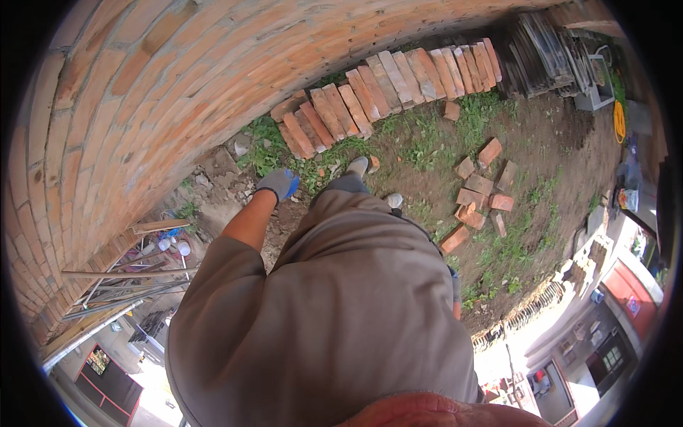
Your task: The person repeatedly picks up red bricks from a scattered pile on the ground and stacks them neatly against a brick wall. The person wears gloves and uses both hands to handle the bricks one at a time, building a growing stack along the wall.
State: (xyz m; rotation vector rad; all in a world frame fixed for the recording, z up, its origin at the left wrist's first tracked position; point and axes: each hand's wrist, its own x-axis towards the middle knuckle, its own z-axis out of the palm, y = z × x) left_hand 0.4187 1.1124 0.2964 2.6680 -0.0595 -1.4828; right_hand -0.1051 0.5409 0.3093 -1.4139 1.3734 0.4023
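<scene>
My left hand [279,183], in a grey glove with blue-coated fingers, hangs at my left side over rubble and weeds. Its fingers point down, seem loosely extended, and no object shows in them. The nearest things to it are the left end of a row of red bricks [356,110], stood on edge side by side along the wall, and my shoe [358,166]. My right hand [455,286], also gloved, shows only as a sliver beyond my brown shirt; its fingers are hidden. Several loose bricks [479,185] lie scattered on the ground to my right.
A tall brick wall [178,78] curves along the left and far side. Dark stacked sheets, perhaps tiles [533,57], stand past the row's right end. Poles [128,274] and white buckets [183,248] lie at the left. A yellow coil [619,122] hangs at the far right.
</scene>
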